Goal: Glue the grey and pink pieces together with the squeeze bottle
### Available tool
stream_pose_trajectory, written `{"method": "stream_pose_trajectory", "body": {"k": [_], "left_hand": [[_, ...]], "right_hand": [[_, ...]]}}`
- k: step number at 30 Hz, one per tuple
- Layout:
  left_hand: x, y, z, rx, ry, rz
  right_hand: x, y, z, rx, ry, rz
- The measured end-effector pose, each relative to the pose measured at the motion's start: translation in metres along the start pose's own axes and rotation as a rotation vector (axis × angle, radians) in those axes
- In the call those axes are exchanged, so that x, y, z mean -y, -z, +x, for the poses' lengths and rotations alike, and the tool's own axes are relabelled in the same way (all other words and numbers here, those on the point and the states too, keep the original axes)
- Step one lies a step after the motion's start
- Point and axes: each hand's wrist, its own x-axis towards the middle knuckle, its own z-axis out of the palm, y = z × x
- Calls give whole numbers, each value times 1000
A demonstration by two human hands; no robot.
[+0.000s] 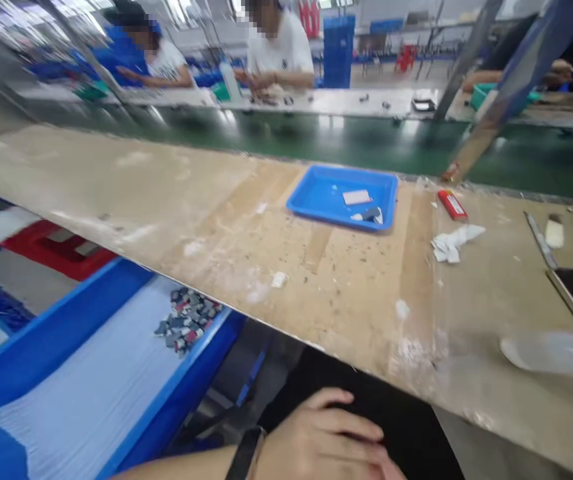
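Note:
My left hand point(321, 440), with a black band at the wrist, lies palm down over the dark cloth point(406, 420) on my lap, below the bench edge. Its fingers are stretched out and hold nothing that shows. My right hand is out of the picture. On the bench ahead sits a shallow blue tray point(311, 203), with a pale flat rectangular piece point(356, 197) and a small grey and white piece point(369, 215) in it. To the left of my hand, a large blue bin point(166, 410) holds a white sheet point(96, 373) and a heap of small grey and dark red pieces point(189, 320).
On the wooden bench point(176, 193) are a red packet point(451, 205), crumpled white tissue point(454, 243) and a blurred translucent object point(556, 353). A slanted post point(496, 113) rises at its far edge. Beyond a green strip point(266, 133), several people work at another table.

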Motion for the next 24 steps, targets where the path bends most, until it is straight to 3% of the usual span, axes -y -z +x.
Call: {"method": "stream_pose_trajectory", "body": {"k": [4, 7, 10, 15, 24], "left_hand": [[-5, 2, 11, -90, -86, 25], [-3, -6, 10, -115, -68, -32], [1, -16, 6, -132, -51, -63], [18, -30, -1, -166, 12, -87], [34, -39, 1, -216, 98, -200]], "right_hand": [[-17, -1, -37, -91, -75, 81], [-29, -3, -47, -38, -26, 189], [-44, -1, -45, 20, 30, 298], [-65, 5, -37, -24, 36, 492], [-63, 9, -31, -100, 34, 685]]}}
